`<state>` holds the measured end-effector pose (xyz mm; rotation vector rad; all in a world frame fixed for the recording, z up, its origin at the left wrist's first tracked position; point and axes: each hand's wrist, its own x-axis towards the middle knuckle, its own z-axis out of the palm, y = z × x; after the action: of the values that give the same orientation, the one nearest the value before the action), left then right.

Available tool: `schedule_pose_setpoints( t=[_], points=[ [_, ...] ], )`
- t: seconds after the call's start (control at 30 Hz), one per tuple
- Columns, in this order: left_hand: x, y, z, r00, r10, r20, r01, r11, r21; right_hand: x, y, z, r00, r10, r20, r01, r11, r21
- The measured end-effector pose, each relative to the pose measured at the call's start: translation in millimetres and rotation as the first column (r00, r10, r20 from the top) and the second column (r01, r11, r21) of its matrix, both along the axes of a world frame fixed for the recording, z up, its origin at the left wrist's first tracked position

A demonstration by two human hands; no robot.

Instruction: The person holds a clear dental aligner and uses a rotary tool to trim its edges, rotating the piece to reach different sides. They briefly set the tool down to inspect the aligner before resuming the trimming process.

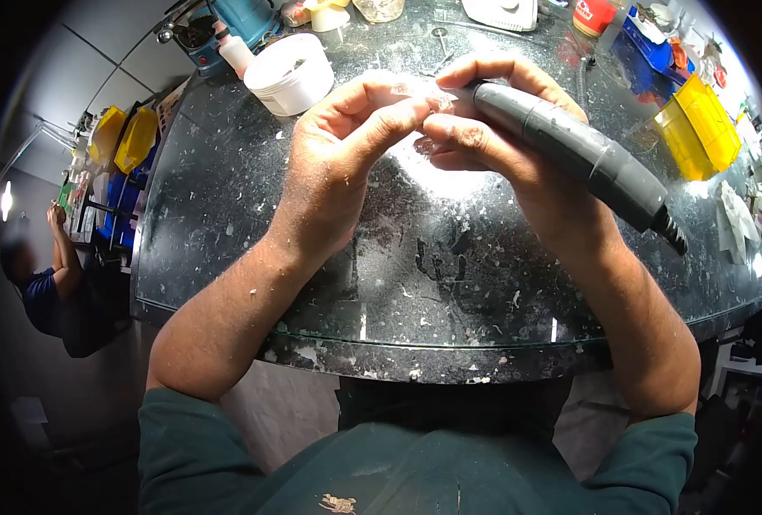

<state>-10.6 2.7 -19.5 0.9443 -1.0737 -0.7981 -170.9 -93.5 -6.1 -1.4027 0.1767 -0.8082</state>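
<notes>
In my right hand (523, 159) lies a dark grey rotary handpiece (574, 146), its cord end pointing down to the right. The fingers wrap round its front part, and its tip is at the left hand's fingertips. A small, clear, shiny piece (439, 100) is pinched between the thumb and fingers of my left hand (334, 142). Its full shape is hidden by the fingers. The two hands meet above the dark bench top (312, 275), with their fingertips close together or touching. Pale dust and flecks cling to my left hand and wrist.
A white tub (289, 77) and a small bottle (234, 53) stand at the back left, near a blue machine (252, 19). To the right are a yellow bin (698, 129), a blue bin (651, 47) and a red cup (594, 15). Another person (55, 279) works at far left.
</notes>
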Motion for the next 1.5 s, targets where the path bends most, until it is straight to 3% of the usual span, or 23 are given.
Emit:
schedule_pose_setpoints(
  t=[0.13,0.43,0.63,0.83,0.93,1.0,1.03,1.13,1.23,1.37,1.43,1.5],
  points=[
    [3,0,-1,1.0,-0.023,0.015,0.024,0.999,-0.029,1,3,1,1.0,-0.004,-0.015,0.004,1.0,-0.019],
    [-5,7,5,0.99,0.087,0.114,-0.081,0.995,-0.053,2,11,4,0.999,0.003,-0.032,-0.002,1.0,0.02],
    [-5,8,7,0.923,0.208,0.323,-0.198,0.978,-0.064,3,12,2,0.999,-0.011,-0.037,0.011,1.0,-0.011],
    [-11,11,13,0.881,0.289,0.375,-0.311,0.951,-0.003,3,14,1,0.998,0.003,-0.065,-0.004,1.0,-0.004],
    [-8,13,17,0.846,0.211,0.49,-0.286,0.955,0.083,2,12,2,0.996,0.01,-0.087,-0.008,1.0,0.017],
    [-3,8,14,0.869,0.153,0.471,-0.219,0.972,0.088,2,7,-1,0.994,-0.056,-0.098,0.052,0.998,-0.043],
    [-2,6,12,0.868,0.154,0.471,-0.22,0.971,0.088,1,0,-1,0.982,-0.135,-0.13,0.114,0.98,-0.161],
    [3,-3,7,0.892,0.303,0.334,-0.28,0.953,-0.118,-2,-13,-1,0.946,-0.288,-0.149,0.226,0.915,-0.335],
    [9,-3,5,0.834,0.329,0.442,-0.287,0.944,-0.161,-3,-15,-3,0.959,-0.257,-0.116,0.214,0.932,-0.292],
    [7,2,8,0.854,0.278,0.439,-0.267,0.96,-0.087,-2,-13,-4,0.969,-0.227,-0.093,0.191,0.936,-0.295],
    [5,2,7,0.869,0.271,0.414,-0.252,0.962,-0.102,1,-19,-10,0.97,-0.24,0.042,0.229,0.843,-0.487],
    [6,1,7,0.883,0.264,0.388,-0.236,0.964,-0.119,0,-17,-7,0.962,-0.271,-0.001,0.237,0.841,-0.486]
  ],
)
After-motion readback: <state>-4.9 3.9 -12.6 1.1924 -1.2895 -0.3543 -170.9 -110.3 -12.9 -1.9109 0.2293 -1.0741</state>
